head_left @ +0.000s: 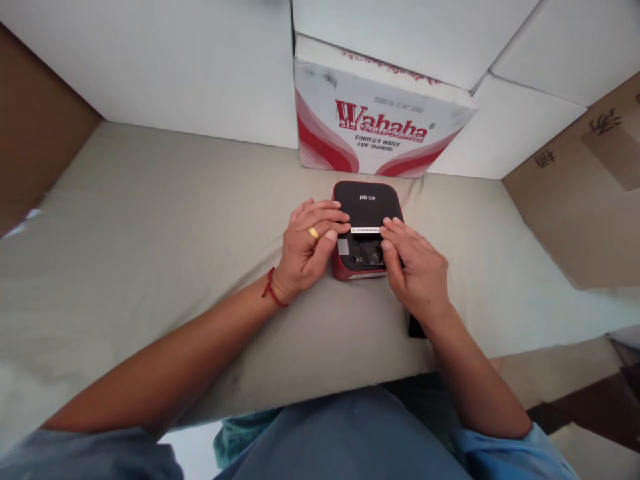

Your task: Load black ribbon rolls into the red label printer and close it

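Our left hand (305, 250) curls around the left side of a small gadget (367, 200) and holds it. The gadget is smooth, black on top and red at the sides, with round corners. It sits between our hands on a soft tan cloth (150, 233).

Our right hand (417, 270) lies on its right side with the fingers pressed together. They touch a thin white strip (365, 230). We cannot tell if they pinch it.

Our right wrist hides most of a dark thing (415, 328). Just behind the gadget stands a white and red carton (380, 127). Brown cardboard (575, 200) leans far to the right.
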The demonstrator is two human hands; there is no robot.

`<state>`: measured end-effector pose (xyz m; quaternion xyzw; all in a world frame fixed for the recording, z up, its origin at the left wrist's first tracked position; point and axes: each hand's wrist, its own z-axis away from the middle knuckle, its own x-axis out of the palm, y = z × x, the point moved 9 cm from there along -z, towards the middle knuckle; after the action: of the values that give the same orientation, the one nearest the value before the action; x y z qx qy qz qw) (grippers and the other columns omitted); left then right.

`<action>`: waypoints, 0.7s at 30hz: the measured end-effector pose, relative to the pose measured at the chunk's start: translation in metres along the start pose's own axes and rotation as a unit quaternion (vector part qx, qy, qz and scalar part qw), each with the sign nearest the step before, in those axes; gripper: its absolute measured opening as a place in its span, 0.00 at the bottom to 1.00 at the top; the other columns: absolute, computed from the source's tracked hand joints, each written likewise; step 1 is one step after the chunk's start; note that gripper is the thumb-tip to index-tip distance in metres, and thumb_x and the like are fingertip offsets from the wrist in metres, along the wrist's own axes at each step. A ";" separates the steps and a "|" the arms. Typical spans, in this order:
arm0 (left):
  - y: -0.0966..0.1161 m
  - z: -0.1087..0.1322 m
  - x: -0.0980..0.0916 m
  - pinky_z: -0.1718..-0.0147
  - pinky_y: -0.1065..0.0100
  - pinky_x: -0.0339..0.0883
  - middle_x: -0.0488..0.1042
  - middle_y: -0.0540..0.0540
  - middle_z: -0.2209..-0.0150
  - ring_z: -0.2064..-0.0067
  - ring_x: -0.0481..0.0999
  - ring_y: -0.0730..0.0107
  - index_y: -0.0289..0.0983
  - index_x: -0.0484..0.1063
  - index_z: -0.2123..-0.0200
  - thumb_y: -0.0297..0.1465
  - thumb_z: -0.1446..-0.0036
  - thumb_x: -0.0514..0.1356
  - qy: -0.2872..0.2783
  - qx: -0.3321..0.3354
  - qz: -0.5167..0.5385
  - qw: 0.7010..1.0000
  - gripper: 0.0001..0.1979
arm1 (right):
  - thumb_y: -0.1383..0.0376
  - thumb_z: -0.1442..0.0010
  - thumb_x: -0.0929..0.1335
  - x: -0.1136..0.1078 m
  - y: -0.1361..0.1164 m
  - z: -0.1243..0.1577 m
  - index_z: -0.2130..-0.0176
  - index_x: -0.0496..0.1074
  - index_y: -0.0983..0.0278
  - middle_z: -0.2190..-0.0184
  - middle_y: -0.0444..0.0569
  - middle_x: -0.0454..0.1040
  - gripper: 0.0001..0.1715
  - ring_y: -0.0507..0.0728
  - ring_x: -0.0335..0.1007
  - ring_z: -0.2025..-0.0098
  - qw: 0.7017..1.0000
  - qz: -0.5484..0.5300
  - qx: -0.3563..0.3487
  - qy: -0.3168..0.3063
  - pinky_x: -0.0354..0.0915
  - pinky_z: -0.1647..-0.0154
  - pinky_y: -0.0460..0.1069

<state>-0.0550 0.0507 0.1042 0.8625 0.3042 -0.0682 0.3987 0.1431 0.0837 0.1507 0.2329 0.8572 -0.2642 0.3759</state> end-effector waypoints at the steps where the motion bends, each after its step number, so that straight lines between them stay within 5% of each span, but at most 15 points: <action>1: 0.000 0.000 0.002 0.26 0.39 0.68 0.88 0.42 0.47 0.34 0.82 0.52 0.44 0.82 0.51 0.39 0.21 0.54 -0.008 0.002 0.005 1.000 0.16 | 0.63 0.17 0.65 0.001 0.001 0.000 0.41 0.86 0.60 0.38 0.54 0.88 0.20 0.62 0.85 0.33 1.000 -0.006 0.001 0.006 0.80 0.28 0.60; 5: -0.005 0.004 0.009 0.24 0.40 0.68 0.81 0.40 0.39 0.28 0.75 0.51 0.45 0.76 0.43 0.40 0.23 0.59 -0.033 -0.009 0.053 0.998 0.12 | 0.62 0.17 0.63 0.002 0.002 0.006 0.40 0.85 0.57 0.37 0.53 0.88 0.21 0.63 0.84 0.32 0.999 -0.021 0.014 0.024 0.79 0.28 0.63; 11: -0.054 0.014 0.023 0.18 0.40 0.59 0.56 0.41 0.15 0.13 0.55 0.47 0.54 0.52 0.18 0.44 0.30 0.64 -0.025 -0.142 0.152 0.978 0.43 | 0.66 0.22 0.69 -0.015 -0.015 0.031 0.40 0.85 0.56 0.40 0.53 0.89 0.18 0.66 0.86 0.35 0.996 -0.043 -0.034 0.070 0.78 0.30 0.68; 16: -0.059 0.010 0.042 0.18 0.45 0.63 0.52 0.46 0.12 0.14 0.59 0.50 0.59 0.43 0.14 0.45 0.32 0.66 -0.078 -0.154 0.292 0.941 0.51 | 0.68 0.24 0.70 -0.012 -0.019 0.046 0.30 0.80 0.53 0.37 0.52 0.88 0.28 0.67 0.84 0.35 0.997 -0.034 -0.050 0.055 0.80 0.34 0.68; 21: -0.053 0.011 0.047 0.16 0.45 0.59 0.46 0.47 0.11 0.12 0.53 0.49 0.60 0.40 0.14 0.55 0.33 0.69 -0.109 -0.143 0.323 0.929 0.56 | 0.68 0.23 0.68 -0.006 -0.017 0.051 0.28 0.78 0.54 0.35 0.53 0.86 0.29 0.67 0.82 0.32 0.998 -0.024 -0.030 0.048 0.79 0.32 0.68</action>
<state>-0.0461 0.0916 0.0457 0.8352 -0.0292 0.0149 0.5490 0.1630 0.0373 0.1307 0.2135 0.8870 -0.2360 0.3347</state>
